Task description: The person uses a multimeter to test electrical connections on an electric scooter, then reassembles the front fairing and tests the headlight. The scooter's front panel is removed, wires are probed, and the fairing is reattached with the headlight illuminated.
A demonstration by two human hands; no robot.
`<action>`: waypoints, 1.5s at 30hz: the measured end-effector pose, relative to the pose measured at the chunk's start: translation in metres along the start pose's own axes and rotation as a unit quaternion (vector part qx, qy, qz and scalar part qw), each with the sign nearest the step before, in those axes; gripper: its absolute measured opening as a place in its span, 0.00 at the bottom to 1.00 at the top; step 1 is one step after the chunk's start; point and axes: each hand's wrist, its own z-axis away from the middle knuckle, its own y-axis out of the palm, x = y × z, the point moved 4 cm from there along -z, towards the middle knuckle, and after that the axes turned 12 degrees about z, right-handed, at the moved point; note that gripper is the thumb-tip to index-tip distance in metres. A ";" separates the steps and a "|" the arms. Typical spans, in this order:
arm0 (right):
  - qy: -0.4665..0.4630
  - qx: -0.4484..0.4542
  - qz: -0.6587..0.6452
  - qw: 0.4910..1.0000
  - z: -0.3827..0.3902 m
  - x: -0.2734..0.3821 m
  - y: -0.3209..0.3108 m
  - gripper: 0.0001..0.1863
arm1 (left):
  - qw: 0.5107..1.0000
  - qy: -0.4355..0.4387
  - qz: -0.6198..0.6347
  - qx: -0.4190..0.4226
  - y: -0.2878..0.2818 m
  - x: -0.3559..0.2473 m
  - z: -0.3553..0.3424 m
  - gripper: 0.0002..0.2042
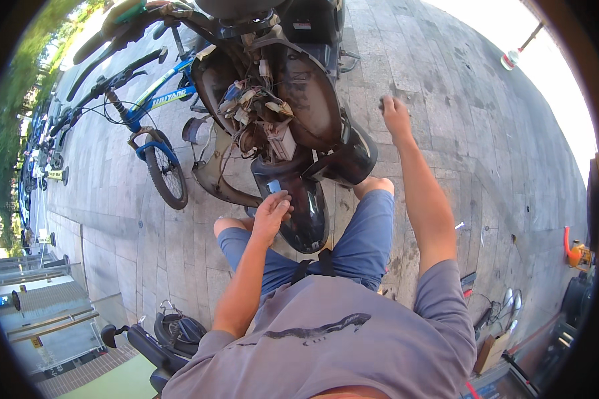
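In front of me stands a scooter with its front opened up, showing a tangle of wires and plastic connectors [243,103] between dark inner panels [308,100]. A pale box-shaped part [281,141] sits below the wires. Under it is a glossy dark front fender [304,216]. My left hand [271,211] is closed in a pinch over the fender; a small light-blue patch [273,187] shows beyond its fingertips, and whether they hold it I cannot tell. Out to the right, away from the scooter, my right hand [397,118] is closed, with something small and dark at its fingertips.
A blue bicycle [160,100] is parked to the left of the scooter. A curved loose-looking panel [216,176] hangs at the scooter's left side. Cables and tools [496,309] lie on the paving at lower right, near an orange-and-yellow object [577,253]. Behind me at left is a black seat [156,352].
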 end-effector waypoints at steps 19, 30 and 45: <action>0.250 0.173 -0.197 0.932 0.105 -0.117 0.041 0.29 | 0.989 0.038 0.089 -0.109 -0.053 0.007 0.022 0.17; 0.307 0.199 -0.246 0.898 0.118 -0.097 0.049 0.37 | 0.994 0.057 0.058 -0.078 -0.045 0.010 0.025 0.18; 0.303 0.194 -0.283 0.889 0.121 -0.114 0.043 0.38 | 0.959 0.206 -0.196 -0.003 0.060 0.001 -0.078 0.17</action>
